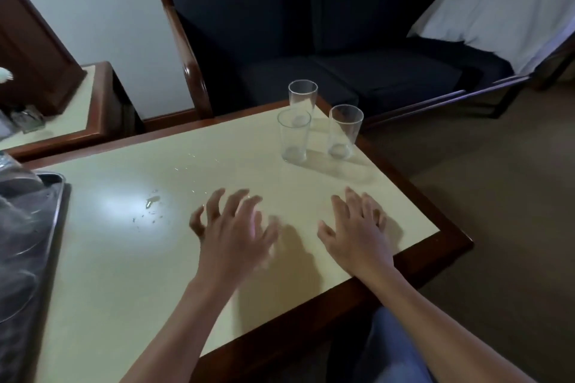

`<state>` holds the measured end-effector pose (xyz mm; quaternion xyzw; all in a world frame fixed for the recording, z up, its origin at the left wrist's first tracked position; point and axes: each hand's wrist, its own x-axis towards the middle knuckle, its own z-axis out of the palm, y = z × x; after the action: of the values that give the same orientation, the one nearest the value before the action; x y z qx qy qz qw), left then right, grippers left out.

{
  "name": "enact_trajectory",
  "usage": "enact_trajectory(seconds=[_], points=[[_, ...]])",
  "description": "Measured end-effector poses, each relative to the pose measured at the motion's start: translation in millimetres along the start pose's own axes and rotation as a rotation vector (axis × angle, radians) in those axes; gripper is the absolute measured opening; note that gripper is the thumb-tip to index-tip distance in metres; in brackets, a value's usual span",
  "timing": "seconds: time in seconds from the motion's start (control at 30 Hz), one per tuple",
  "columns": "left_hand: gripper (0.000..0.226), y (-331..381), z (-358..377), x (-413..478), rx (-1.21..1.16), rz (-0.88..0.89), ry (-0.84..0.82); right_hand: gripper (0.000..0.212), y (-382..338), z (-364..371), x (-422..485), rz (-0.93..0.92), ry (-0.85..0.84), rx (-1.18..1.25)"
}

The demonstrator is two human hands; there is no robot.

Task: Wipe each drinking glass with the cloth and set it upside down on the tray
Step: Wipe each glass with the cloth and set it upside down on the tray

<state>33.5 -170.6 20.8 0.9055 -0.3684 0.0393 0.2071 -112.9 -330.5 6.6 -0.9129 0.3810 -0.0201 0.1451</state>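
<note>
Three clear drinking glasses stand upright near the table's far right corner: a back glass [302, 99], a front left glass [294, 137] and a right glass [343, 132]. My left hand [236, 230] hovers over the table with its fingers spread and slightly bent, holding nothing. Short of the glasses, my right hand [357, 233] lies low over the table near its right edge, fingers straight and empty. A metal tray [57, 193] sits at the left edge, partly covered by blurred clear glassware. No cloth shows.
Water drops [152, 200] lie on the cream table top [155, 258], which has a dark wooden rim. A dark sofa [342, 40] with a white pillow [497, 9] stands behind it. A side table [77, 109] is at the far left.
</note>
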Motion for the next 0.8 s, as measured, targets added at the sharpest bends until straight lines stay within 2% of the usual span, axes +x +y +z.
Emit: enact_trajectory(seconds=[0.1, 0.23, 0.33, 0.4, 0.57, 0.63, 0.8], points=[[0.069, 25.4, 0.4, 50.3, -0.217, -0.014, -0.068, 0.061, -0.8, -3.0, 1.3, -0.002, -0.029, -0.006], [0.109, 50.3, 24.4, 121.6, -0.698, -0.215, -0.065, 0.063, 0.0, -1.8, 1.0, -0.004, -0.015, 0.001], [0.116, 58.2, 48.8, 155.8, -0.83, -0.284, -0.121, 0.062, 0.3, 0.0, 1.6, 0.005, -0.02, -0.01], [0.111, 61.1, 62.3, 169.6, -0.862, -0.299, -0.134, 0.06, 1.0, 0.1, 2.1, 0.003, -0.019, -0.013], [0.069, 64.2, 74.9, 170.4, -0.856, -0.29, 0.006, 0.058, 2.2, 1.9, 3.0, -0.004, -0.01, -0.023], [0.067, 63.4, 68.1, 156.8, -0.83, -0.296, 0.031, 0.059, 0.7, 2.9, 1.9, -0.001, -0.007, -0.022], [0.066, 55.8, 16.0, 102.6, -0.948, -0.317, 0.116, 0.064, 3.8, -2.0, 2.4, 0.018, -0.052, 0.028]])
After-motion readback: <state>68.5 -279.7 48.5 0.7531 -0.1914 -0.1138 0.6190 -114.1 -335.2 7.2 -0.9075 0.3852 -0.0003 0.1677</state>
